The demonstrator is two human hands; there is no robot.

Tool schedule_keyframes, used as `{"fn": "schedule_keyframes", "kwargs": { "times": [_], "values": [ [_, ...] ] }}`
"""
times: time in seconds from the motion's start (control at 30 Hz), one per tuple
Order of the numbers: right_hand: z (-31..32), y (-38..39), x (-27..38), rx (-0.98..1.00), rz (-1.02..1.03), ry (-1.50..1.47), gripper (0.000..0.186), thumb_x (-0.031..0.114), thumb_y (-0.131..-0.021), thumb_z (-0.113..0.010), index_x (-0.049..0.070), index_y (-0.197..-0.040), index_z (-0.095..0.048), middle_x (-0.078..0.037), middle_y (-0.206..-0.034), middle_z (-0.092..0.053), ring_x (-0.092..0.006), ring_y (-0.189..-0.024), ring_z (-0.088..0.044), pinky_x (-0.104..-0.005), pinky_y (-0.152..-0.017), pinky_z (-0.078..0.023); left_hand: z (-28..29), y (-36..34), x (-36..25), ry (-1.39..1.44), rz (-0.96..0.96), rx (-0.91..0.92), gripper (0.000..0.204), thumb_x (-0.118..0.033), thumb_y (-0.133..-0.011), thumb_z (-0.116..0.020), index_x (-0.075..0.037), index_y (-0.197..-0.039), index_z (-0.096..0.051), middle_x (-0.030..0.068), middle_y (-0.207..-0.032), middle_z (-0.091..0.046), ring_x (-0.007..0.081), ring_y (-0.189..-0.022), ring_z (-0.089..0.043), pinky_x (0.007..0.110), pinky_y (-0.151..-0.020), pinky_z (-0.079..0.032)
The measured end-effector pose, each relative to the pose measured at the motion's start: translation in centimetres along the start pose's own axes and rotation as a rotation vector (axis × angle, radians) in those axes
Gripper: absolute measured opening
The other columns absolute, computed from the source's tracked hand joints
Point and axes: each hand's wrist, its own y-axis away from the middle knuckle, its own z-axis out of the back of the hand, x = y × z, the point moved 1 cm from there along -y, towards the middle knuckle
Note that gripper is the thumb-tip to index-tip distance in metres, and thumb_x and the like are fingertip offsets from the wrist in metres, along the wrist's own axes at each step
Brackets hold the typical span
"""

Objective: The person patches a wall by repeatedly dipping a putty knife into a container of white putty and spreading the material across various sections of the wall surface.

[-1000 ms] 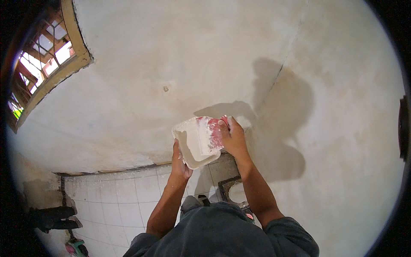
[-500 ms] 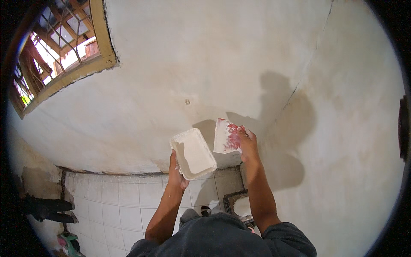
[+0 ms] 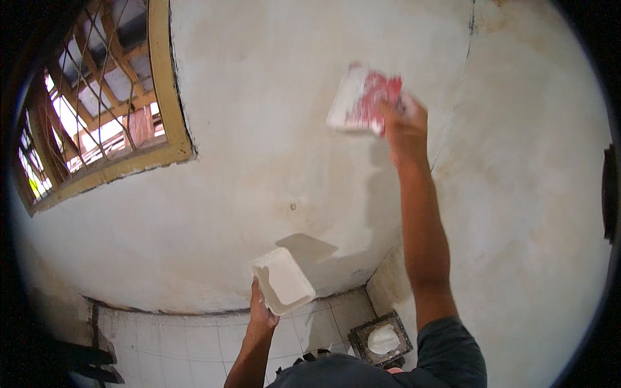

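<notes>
A cream rectangular tub [image 3: 286, 279] rests in my left hand [image 3: 262, 312], whose fingers grip its left side and underside. Pale filler or paint coats the inside of the tub. Up high, my right hand [image 3: 406, 123] grips a broad, flat red scraper [image 3: 372, 100] smeared with white filler. The scraper is blurred and lies in front of the wall [image 3: 259, 110]; whether its edge touches the plaster I cannot tell. Some fingers of my right hand are smeared by motion.
A barred window with a yellow-brown frame [image 3: 169, 153] opens at the upper left. Down the wall corner at the right runs a dark crack [image 3: 467, 58]. On the white tiled floor [image 3: 174, 343] stands a dark square tray [image 3: 404, 346] with a white lump [image 3: 383, 339] in it.
My right hand has risen with the scraper, far up the wall from beside the tub. The tub and my left hand sit lower in the picture, and the view has tilted upward.
</notes>
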Motion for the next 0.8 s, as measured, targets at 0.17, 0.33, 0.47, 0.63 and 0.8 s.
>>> {"fn": "schedule_keyframes", "kwargs": {
  "times": [0.17,0.33,0.47,0.63,0.8],
  "values": [
    [-4.8,-8.4,5.9,-0.262,0.817,0.815,0.021,0.017,-0.086,-0.058,0.008,-0.102,-0.066,-0.014,-0.081,-0.066,-0.0282,-0.072,-0.065,-0.0400,-0.063,-0.052,1.2,0.8,-1.8,0.021,-0.016,-0.035,0.054,-0.047,-0.101,-0.032,-0.010,-0.141,-0.039,0.0085,-0.135,-0.052,0.0253,-0.123,-0.052,0.040,-0.105,-0.043],
    [-11.9,-6.3,-4.7,-0.108,1.185,1.468,0.021,0.008,-0.080,-0.058,0.002,-0.099,-0.065,-0.017,-0.100,-0.063,-0.0271,-0.080,-0.064,-0.0361,-0.060,-0.056,2.6,1.1,-2.6,0.026,-0.012,-0.022,0.055,-0.048,-0.101,-0.031,-0.011,-0.141,-0.039,0.0077,-0.134,-0.052,0.0250,-0.123,-0.051,0.041,-0.106,-0.042],
    [-12.4,3.0,-8.4,0.109,1.113,1.374,0.018,0.008,-0.078,-0.060,0.004,-0.094,-0.066,-0.017,-0.105,-0.064,-0.0246,-0.079,-0.064,-0.0336,-0.061,-0.057,4.1,1.0,-2.5,-0.003,-0.006,-0.047,0.056,-0.049,-0.101,-0.031,-0.011,-0.141,-0.038,0.0079,-0.136,-0.050,0.0264,-0.125,-0.049,0.044,-0.104,-0.042],
    [-6.3,0.6,-4.5,-0.096,0.620,0.789,0.014,0.016,-0.080,-0.064,0.003,-0.080,-0.069,-0.012,-0.072,-0.066,-0.0279,-0.068,-0.065,-0.0366,-0.060,-0.052,6.9,0.8,-2.1,-0.076,0.015,-0.035,0.058,-0.052,-0.099,-0.033,-0.015,-0.143,-0.035,0.0096,-0.140,-0.045,0.0302,-0.128,-0.046,0.052,-0.104,-0.041],
    [-0.2,-8.4,-0.2,-0.281,0.140,0.497,0.019,0.017,-0.077,-0.064,-0.001,-0.073,-0.066,-0.015,-0.070,-0.067,-0.0249,-0.063,-0.065,-0.0367,-0.059,-0.049,8.7,1.5,-2.3,-0.002,0.019,-0.066,0.059,-0.052,-0.098,-0.037,-0.014,-0.143,-0.036,0.0091,-0.140,-0.046,0.0307,-0.127,-0.047,0.052,-0.103,-0.042]
  ]
}}
